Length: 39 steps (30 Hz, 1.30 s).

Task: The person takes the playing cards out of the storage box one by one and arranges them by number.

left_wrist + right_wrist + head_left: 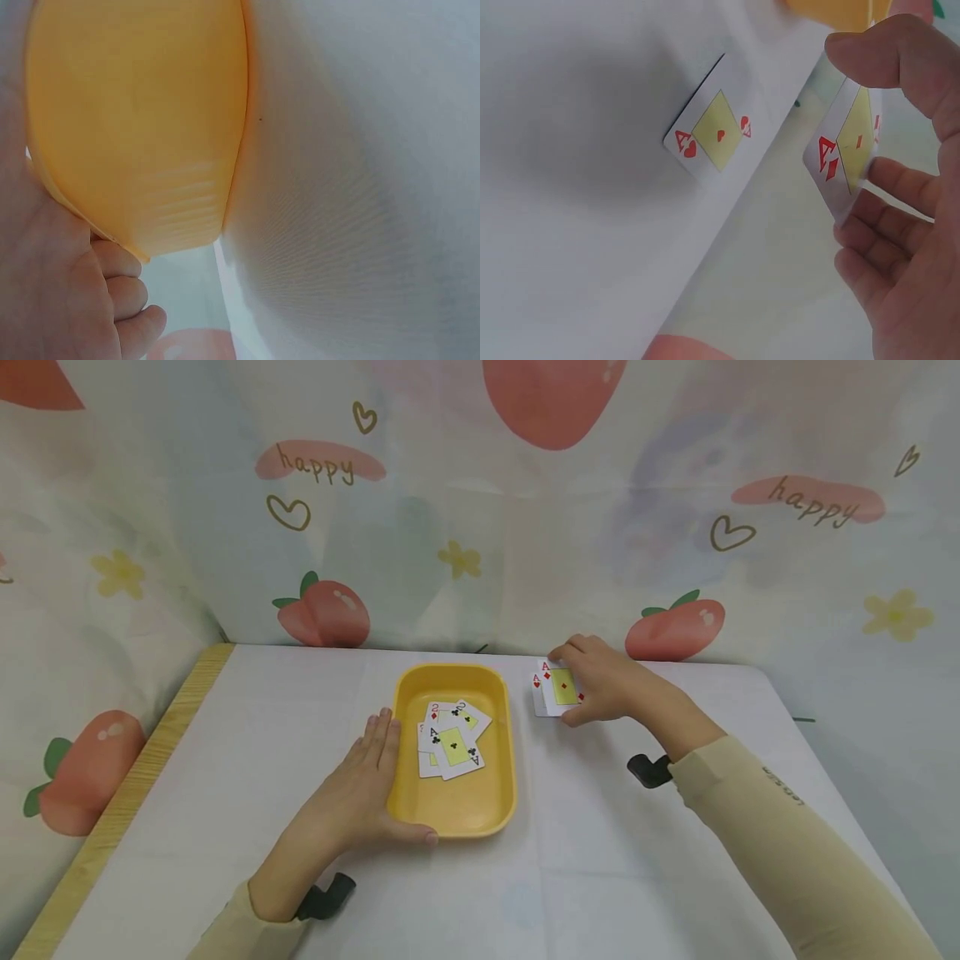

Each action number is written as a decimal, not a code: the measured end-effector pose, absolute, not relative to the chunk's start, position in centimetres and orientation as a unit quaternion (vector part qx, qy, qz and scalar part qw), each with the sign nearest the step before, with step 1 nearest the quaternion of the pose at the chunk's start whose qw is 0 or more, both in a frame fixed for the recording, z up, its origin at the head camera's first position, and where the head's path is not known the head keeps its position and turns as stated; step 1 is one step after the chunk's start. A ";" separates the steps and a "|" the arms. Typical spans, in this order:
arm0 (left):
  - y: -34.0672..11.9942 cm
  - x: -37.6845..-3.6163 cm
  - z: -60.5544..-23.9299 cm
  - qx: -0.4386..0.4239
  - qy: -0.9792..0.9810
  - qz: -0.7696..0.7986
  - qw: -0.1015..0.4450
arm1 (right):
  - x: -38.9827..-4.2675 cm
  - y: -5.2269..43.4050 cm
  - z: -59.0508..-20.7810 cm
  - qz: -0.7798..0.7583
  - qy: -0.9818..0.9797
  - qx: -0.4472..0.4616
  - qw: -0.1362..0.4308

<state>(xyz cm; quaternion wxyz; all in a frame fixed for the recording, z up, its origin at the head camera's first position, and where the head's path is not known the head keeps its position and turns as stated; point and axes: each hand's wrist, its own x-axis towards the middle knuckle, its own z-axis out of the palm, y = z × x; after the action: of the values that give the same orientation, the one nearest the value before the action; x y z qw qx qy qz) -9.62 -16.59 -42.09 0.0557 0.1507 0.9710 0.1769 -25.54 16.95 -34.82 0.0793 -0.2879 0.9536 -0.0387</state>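
White cloth covers the table (637,877), smooth and faintly creased, and a strawberry-print curtain (480,527) hangs behind it. Right hand (603,689) has one card up off the surface, the ace of diamonds (853,146), pinched between thumb on top and curled fingers (896,184) below, glossy white with a yellow centre panel. Just beside it one more card lies flat on the cloth, the ace of hearts (714,136), apart from the lifted one. Over to the left hand (360,793): fingers straight along the side of the yellow tray (457,814), thumb against its near rim, steadying that rounded plastic rectangle. Inside the tray, a loose overlapping heap of cards (450,747), three or perhaps four; the overlap makes the count uncertain. An ace of clubs sits on top.
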 end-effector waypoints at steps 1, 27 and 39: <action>-16.6 -9.6 -42.1 0.151 0.971 0.176 0.056 | -25.6 17.1 -34.9 -0.038 0.954 -0.286 0.080; -16.6 -9.6 -42.1 0.147 0.971 0.178 0.062 | -26.7 20.1 -36.8 -0.028 0.963 -0.243 0.116; -16.5 -9.6 -42.1 0.151 0.971 0.176 0.057 | -27.3 21.8 -37.2 -0.033 0.967 -0.220 0.126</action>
<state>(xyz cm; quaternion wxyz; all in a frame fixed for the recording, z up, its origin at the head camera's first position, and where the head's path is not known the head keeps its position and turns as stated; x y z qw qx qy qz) -9.61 -16.51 -42.11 0.0569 0.1512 0.9711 0.1755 -27.33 21.80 -37.17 0.1260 -0.2204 0.9667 -0.0326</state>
